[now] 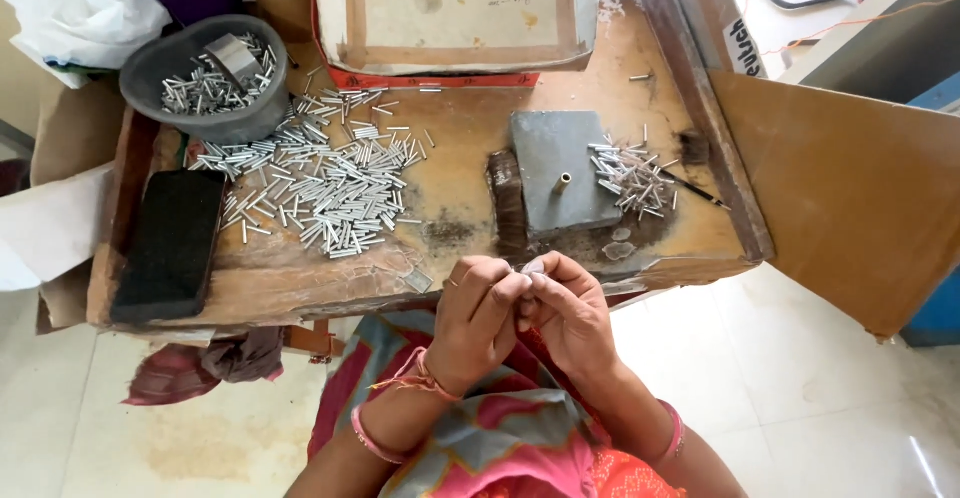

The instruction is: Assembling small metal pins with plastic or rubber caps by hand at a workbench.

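Two hands, left hand [478, 310] and right hand [568, 308], are pressed together at the near edge of the counter [450, 173], fingertips pinched on a small silvery piece [533, 267], likely held close for fine work. Beyond them stands the grey block [562, 173]; loose metal tubes [325, 173] are heaped to its left.

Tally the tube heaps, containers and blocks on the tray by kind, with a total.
Heaps of small metal tubes: 3, the large heap, the small heap by the slab, and the ones in the grey bowl
Grey bowl: 1
Grey slab with upright pin: 1
Black block: 1
Total: 6
Single tubes are too many and too small to count.
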